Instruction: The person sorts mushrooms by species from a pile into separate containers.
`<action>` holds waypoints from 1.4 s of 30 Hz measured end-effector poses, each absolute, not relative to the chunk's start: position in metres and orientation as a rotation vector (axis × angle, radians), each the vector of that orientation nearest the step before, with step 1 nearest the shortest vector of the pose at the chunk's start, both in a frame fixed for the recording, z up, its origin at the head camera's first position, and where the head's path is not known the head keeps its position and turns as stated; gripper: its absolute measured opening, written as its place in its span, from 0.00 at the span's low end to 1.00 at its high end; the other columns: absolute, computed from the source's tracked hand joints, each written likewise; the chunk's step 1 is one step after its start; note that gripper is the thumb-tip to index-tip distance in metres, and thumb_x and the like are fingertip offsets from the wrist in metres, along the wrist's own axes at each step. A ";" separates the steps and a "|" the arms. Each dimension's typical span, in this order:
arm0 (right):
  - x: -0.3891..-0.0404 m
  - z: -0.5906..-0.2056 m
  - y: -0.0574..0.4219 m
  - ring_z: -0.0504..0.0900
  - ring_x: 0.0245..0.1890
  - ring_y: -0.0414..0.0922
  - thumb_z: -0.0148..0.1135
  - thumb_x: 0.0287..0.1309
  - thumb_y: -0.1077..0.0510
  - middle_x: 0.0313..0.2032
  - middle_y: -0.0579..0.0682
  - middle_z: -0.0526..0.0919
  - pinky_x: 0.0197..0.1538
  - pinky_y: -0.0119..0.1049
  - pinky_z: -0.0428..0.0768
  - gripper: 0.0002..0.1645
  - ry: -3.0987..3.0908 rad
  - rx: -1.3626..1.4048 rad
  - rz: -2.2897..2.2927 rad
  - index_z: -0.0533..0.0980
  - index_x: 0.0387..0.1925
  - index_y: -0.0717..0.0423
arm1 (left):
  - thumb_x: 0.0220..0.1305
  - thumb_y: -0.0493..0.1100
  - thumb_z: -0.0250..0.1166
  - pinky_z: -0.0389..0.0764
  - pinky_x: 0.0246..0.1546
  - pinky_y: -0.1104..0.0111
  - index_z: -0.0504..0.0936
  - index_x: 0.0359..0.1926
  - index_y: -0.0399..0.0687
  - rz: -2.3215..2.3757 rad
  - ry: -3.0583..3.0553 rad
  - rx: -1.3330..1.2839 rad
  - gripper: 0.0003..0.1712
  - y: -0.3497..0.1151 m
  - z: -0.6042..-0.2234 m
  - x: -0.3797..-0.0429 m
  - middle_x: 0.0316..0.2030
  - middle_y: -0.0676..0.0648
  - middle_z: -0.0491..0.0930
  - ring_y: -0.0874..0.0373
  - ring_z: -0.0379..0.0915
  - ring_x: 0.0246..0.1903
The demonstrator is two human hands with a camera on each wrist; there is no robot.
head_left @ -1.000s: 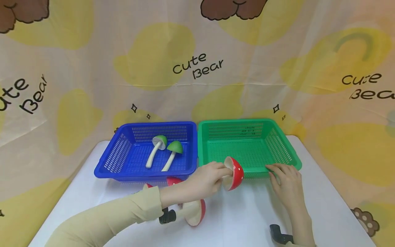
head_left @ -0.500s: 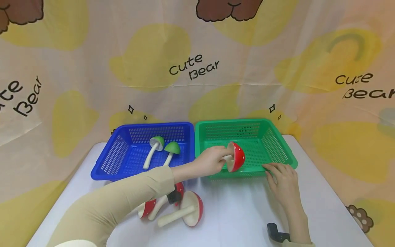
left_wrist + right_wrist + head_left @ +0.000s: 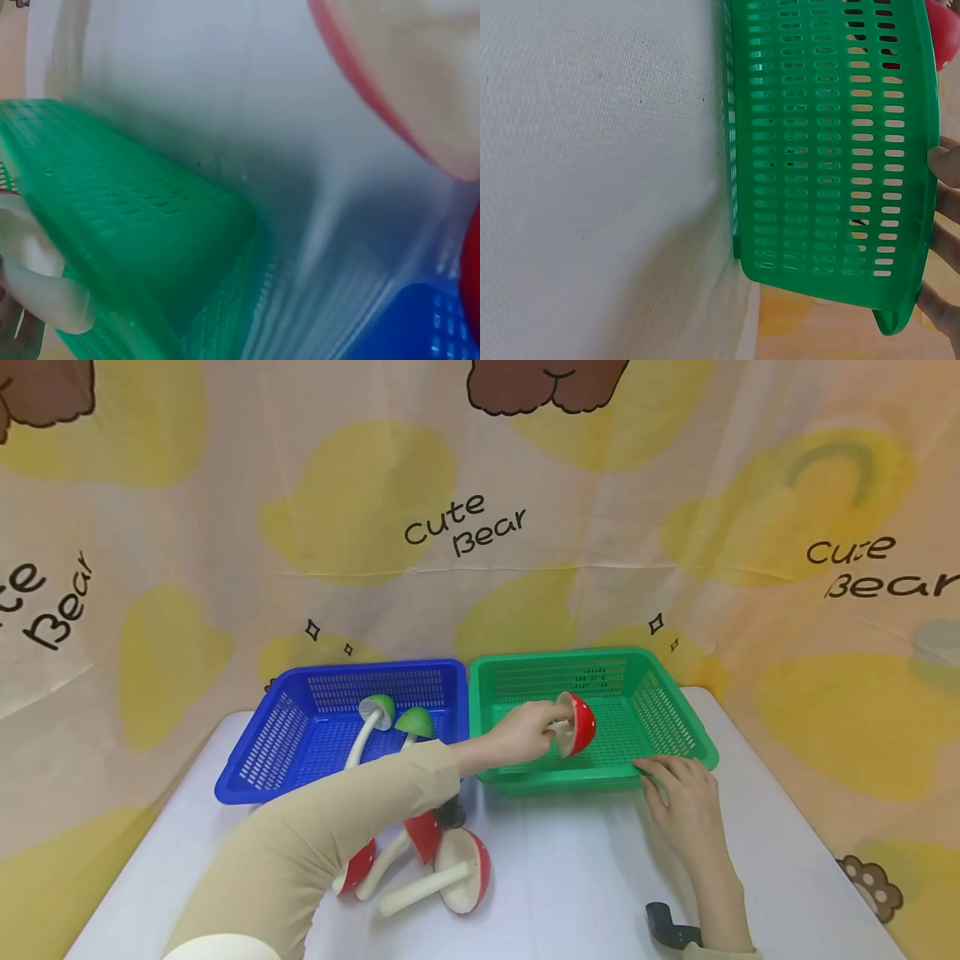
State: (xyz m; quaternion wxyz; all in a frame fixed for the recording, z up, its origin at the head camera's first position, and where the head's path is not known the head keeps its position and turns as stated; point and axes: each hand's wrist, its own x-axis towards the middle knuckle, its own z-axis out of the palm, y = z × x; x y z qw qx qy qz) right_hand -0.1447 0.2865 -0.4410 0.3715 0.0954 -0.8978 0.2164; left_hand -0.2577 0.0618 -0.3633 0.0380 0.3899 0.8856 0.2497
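Note:
A toy mushroom with a white-dotted red cap (image 3: 584, 725) is held by its pale stem (image 3: 64, 304) in my left hand (image 3: 521, 735), over the inside of the green basket (image 3: 555, 777). The cap points to the right. At that basket's front rim, near the right corner, my right hand (image 3: 684, 800) holds the edge, fingers over the rim. Fingertips (image 3: 946, 163) at the rim show in the right wrist view. More red-capped mushrooms (image 3: 465, 870) lie on the white table in front of the baskets, partly behind the left sleeve.
The blue basket (image 3: 251, 770) stands against the green one's left side. Two green-capped mushrooms (image 3: 415, 722) lie in it, partly covered by the left sleeve (image 3: 315, 827). A patterned cloth (image 3: 360, 502) hangs behind the baskets.
My left hand has carried the red-capped mushroom forward, from in front of the green basket to over its inside. The right hand stays at the rim; the view has shifted slightly.

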 end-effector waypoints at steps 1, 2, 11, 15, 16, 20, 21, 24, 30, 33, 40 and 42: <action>-0.145 -0.441 0.287 0.76 0.46 0.57 0.68 0.46 0.72 0.39 0.57 0.84 0.56 0.62 0.66 0.15 -2.301 0.245 0.554 0.83 0.39 0.59 | 0.57 0.23 0.52 0.75 0.42 0.73 0.81 0.48 0.50 0.753 2.722 1.194 0.25 0.063 -0.366 -0.260 0.52 0.51 0.82 0.57 0.77 0.54; -0.145 -0.441 0.287 0.76 0.46 0.57 0.68 0.46 0.72 0.39 0.57 0.84 0.55 0.62 0.66 0.15 -2.299 0.246 0.554 0.83 0.39 0.59 | 0.57 0.23 0.51 0.75 0.40 0.73 0.81 0.49 0.51 0.736 2.726 1.191 0.26 0.065 -0.368 -0.262 0.52 0.51 0.82 0.57 0.77 0.55; -0.145 -0.441 0.288 0.76 0.46 0.57 0.68 0.46 0.71 0.39 0.57 0.84 0.57 0.63 0.65 0.15 -2.305 0.242 0.556 0.83 0.39 0.59 | 0.59 0.25 0.53 0.76 0.37 0.76 0.79 0.55 0.50 0.573 2.742 1.157 0.27 0.077 -0.390 -0.272 0.53 0.51 0.82 0.57 0.77 0.53; -0.145 -0.440 0.288 0.76 0.46 0.57 0.68 0.46 0.72 0.39 0.57 0.84 0.57 0.64 0.66 0.15 -2.308 0.240 0.555 0.83 0.39 0.59 | 0.60 0.26 0.54 0.79 0.44 0.73 0.79 0.54 0.50 0.536 2.733 1.176 0.25 0.079 -0.393 -0.272 0.53 0.50 0.82 0.56 0.77 0.55; -0.144 -0.440 0.288 0.76 0.46 0.57 0.68 0.46 0.72 0.39 0.57 0.84 0.57 0.63 0.66 0.15 -2.307 0.241 0.554 0.83 0.38 0.59 | 0.60 0.26 0.54 0.80 0.44 0.73 0.79 0.54 0.50 0.532 2.727 1.181 0.25 0.079 -0.393 -0.272 0.53 0.50 0.82 0.56 0.77 0.54; -0.144 -0.439 0.287 0.76 0.45 0.57 0.68 0.46 0.71 0.38 0.57 0.84 0.57 0.64 0.66 0.15 -2.305 0.246 0.551 0.83 0.38 0.59 | 0.60 0.26 0.54 0.79 0.44 0.73 0.80 0.53 0.50 0.523 2.706 1.194 0.24 0.080 -0.398 -0.270 0.52 0.51 0.82 0.57 0.78 0.52; -0.144 -0.439 0.287 0.76 0.45 0.57 0.68 0.46 0.71 0.38 0.57 0.84 0.57 0.64 0.66 0.15 -2.306 0.244 0.551 0.83 0.38 0.59 | 0.60 0.26 0.54 0.79 0.43 0.73 0.80 0.54 0.50 0.522 2.700 1.195 0.24 0.080 -0.399 -0.270 0.52 0.51 0.82 0.57 0.78 0.52; -0.143 -0.438 0.287 0.77 0.46 0.57 0.68 0.46 0.71 0.38 0.57 0.84 0.57 0.64 0.66 0.15 -2.310 0.238 0.547 0.83 0.38 0.59 | 0.61 0.27 0.54 0.79 0.43 0.73 0.79 0.55 0.50 0.533 2.689 1.181 0.24 0.080 -0.403 -0.269 0.53 0.50 0.81 0.56 0.77 0.53; -0.142 -0.438 0.286 0.76 0.46 0.57 0.68 0.46 0.70 0.39 0.57 0.84 0.56 0.64 0.66 0.14 -2.324 0.227 0.546 0.83 0.38 0.58 | 0.59 0.25 0.54 0.80 0.44 0.71 0.79 0.56 0.48 0.558 2.680 1.145 0.26 0.079 -0.405 -0.270 0.54 0.48 0.81 0.54 0.77 0.54; -0.142 -0.439 0.286 0.76 0.46 0.57 0.68 0.46 0.71 0.39 0.57 0.84 0.56 0.64 0.66 0.15 -2.323 0.230 0.544 0.83 0.39 0.58 | 0.58 0.24 0.54 0.80 0.45 0.71 0.79 0.56 0.48 0.542 2.684 1.141 0.27 0.078 -0.407 -0.271 0.54 0.48 0.81 0.54 0.77 0.54; -0.143 -0.441 0.288 0.77 0.45 0.57 0.69 0.45 0.71 0.38 0.57 0.84 0.57 0.64 0.67 0.15 -2.308 0.240 0.533 0.83 0.38 0.58 | 0.58 0.24 0.55 0.81 0.48 0.67 0.80 0.54 0.47 0.530 2.689 1.158 0.26 0.074 -0.408 -0.273 0.52 0.46 0.82 0.51 0.77 0.54; -0.143 -0.441 0.288 0.77 0.45 0.57 0.69 0.46 0.71 0.39 0.57 0.84 0.57 0.64 0.66 0.15 -2.309 0.238 0.535 0.83 0.38 0.58 | 0.59 0.25 0.54 0.80 0.50 0.66 0.80 0.54 0.47 0.519 2.698 1.162 0.24 0.072 -0.406 -0.273 0.51 0.45 0.82 0.52 0.78 0.52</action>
